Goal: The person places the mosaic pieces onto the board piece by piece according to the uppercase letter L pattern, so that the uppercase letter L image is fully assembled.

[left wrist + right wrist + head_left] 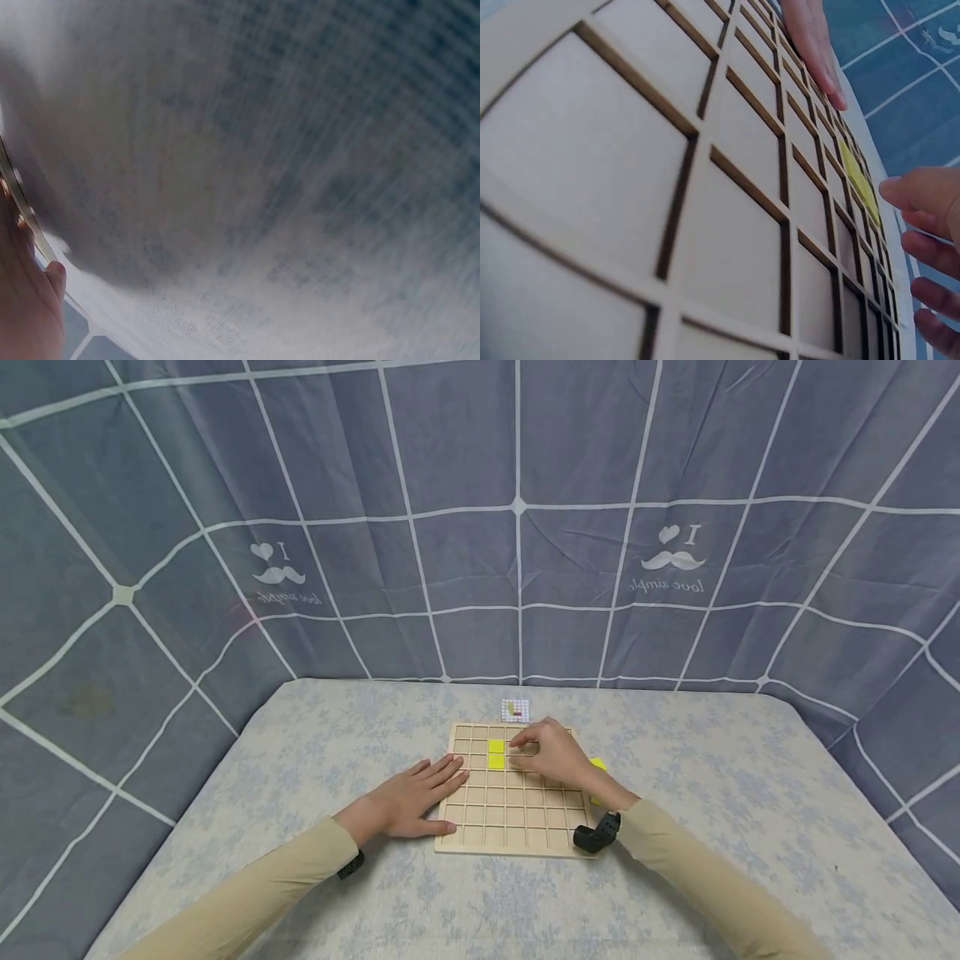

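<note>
A wooden grid board (517,837) lies on the table, divided into square cells by raised strips. Two yellow square tiles (497,761) sit one above the other in its upper part. My left hand (422,795) rests palm down across the board's left edge, fingers spread. Just right of the tiles, my right hand (553,754) hovers over the board with thumb and fingers bent and apart. Nothing shows between them. In the right wrist view, the right thumb (915,189) points towards the yellow tiles (859,180).
A small card (515,710) printed with a grid and coloured marks lies beyond the board's far edge. More yellow pieces (597,763) lie by the board's right side, partly hidden by the right wrist. A patterned cloth covers the table (360,727); a grey-blue curtain (465,560) hangs behind.
</note>
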Tool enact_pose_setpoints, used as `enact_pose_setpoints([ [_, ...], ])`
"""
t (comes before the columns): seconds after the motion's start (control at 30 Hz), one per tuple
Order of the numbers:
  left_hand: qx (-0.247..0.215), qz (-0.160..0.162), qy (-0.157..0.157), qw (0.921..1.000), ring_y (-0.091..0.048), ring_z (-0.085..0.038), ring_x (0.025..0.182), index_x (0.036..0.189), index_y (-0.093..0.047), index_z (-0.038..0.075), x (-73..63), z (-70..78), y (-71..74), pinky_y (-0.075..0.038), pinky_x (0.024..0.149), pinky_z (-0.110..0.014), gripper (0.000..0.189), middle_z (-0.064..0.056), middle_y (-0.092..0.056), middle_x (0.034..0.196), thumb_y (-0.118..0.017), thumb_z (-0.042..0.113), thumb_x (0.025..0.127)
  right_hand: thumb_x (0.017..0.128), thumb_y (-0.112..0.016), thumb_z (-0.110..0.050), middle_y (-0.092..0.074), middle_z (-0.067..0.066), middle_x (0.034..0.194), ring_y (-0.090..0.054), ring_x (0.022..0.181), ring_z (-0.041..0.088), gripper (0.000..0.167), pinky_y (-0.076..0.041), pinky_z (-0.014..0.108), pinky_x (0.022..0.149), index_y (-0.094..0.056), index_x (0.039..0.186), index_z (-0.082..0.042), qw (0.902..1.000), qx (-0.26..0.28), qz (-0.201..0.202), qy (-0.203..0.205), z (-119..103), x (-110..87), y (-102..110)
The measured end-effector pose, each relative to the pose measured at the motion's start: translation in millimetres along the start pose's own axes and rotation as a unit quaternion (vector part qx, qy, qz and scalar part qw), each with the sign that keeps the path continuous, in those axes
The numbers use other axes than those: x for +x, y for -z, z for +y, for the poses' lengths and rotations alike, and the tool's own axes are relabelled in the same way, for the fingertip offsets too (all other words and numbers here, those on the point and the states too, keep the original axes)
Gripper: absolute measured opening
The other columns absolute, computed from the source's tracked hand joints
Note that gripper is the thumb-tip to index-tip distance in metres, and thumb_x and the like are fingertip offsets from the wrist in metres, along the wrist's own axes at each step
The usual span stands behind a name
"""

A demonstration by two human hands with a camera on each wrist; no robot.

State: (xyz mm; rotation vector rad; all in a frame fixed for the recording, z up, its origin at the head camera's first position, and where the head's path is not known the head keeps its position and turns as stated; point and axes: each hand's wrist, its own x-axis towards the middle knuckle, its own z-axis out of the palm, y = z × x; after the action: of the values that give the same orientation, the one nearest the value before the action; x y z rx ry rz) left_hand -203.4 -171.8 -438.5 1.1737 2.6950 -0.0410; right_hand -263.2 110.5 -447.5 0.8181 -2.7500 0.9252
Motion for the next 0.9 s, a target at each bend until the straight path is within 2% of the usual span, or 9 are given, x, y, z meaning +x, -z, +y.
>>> enact_pose_setpoints([
  [0.17,0.002,0.001,0.0,1.0,-0.012,-0.026,0.15,0.156,-0.016,0.014,-0.1,-0.1,-0.4,-0.02,0.119,-0.049,0.081,-0.01,-0.011,0.163,-0.041,0.062,0.095,0.08,-0.078,-0.025,-0.072,0.001,0.092,-0.057,0.088,0.017,0.023,-0.053,0.035,0.078,-0.077,0.098,-0.012,1.0,0.0,0.003,-0.002,7,-5.7,13],
  [0.53,-0.003,0.003,-0.003,1.0,-0.012,-0.027,0.15,0.156,-0.016,0.013,-1.3,0.2,0.6,-0.02,0.119,-0.05,0.081,-0.011,-0.011,0.163,-0.042,0.06,0.095,0.081,-0.078,-0.025,-0.071,0.003,0.095,-0.057,0.097,0.026,0.026,-0.05,0.044,0.081,-0.076,0.102,-0.01,0.9984,-0.015,0.01,-0.053,27,-24.8,49],
  [0.67,-0.001,0.004,-0.005,1.0,-0.012,-0.027,0.15,0.156,-0.017,0.013,-1.3,0.4,0.4,-0.02,0.119,-0.05,0.08,-0.011,-0.011,0.163,-0.042,0.06,0.095,0.081,-0.077,-0.025,-0.072,0.005,0.095,-0.058,0.098,0.028,0.027,-0.05,0.047,0.082,-0.076,0.103,-0.009,0.9979,-0.023,0.013,-0.059,37,-35.7,60],
  [0.9,0.005,0.008,-0.003,1.0,-0.011,-0.025,0.15,0.156,-0.015,0.015,0.1,-1.1,-3.4,-0.019,0.12,-0.048,0.081,-0.009,-0.009,0.163,-0.04,0.063,0.095,0.08,-0.078,-0.021,-0.072,0.002,0.091,-0.058,0.09,0.022,0.025,-0.05,0.041,0.077,-0.076,0.102,-0.009,0.9976,-0.037,0.006,-0.058,59,-55.5,71],
])
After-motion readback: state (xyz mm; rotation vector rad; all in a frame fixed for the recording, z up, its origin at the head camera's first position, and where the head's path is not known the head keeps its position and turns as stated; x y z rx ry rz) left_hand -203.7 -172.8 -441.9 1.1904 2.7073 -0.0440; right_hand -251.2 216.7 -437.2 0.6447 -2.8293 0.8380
